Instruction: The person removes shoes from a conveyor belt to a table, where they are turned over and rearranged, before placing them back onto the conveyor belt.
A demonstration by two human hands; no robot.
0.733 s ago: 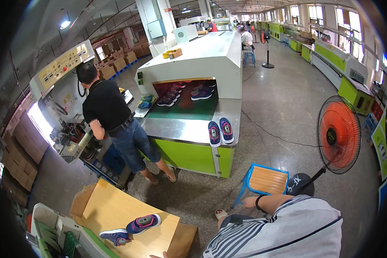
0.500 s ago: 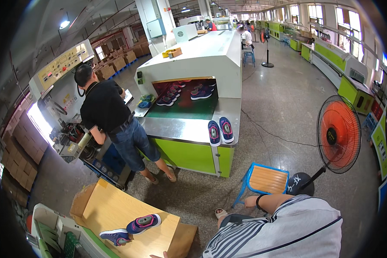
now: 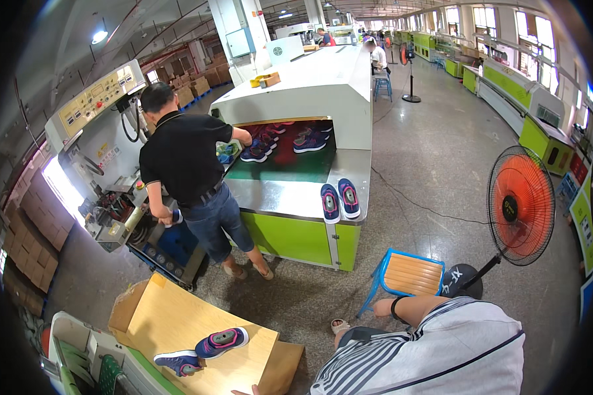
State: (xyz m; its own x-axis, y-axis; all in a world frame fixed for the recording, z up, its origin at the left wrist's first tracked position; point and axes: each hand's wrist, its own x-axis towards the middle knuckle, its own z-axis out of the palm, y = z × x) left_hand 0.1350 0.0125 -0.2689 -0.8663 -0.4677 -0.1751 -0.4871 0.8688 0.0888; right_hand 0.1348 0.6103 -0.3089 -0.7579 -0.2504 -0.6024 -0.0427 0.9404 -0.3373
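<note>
At the lower edge, part of my left hand shows with its fingers apart and nothing in them, near a light wooden tabletop. On that top sit two navy and pink sneakers: one upright with a grey-green piece in its opening, the other tilted against it. My right hand, beyond a black wristband, is by the blue-framed stool; its fingers are too small to read. Across the aisle a person in black reaches one hand toward sneakers on a green conveyor belt.
Two more sneakers stand on the metal ledge of the white and green tunnel machine. A floor fan is at right, its cable across the floor. A control-panel machine stands left. Cartons are stacked far left.
The person in black has turned from the left-hand machine and stretched an arm toward the belt. A small blue and white thing now shows in their other hand. My hands have hardly moved.
</note>
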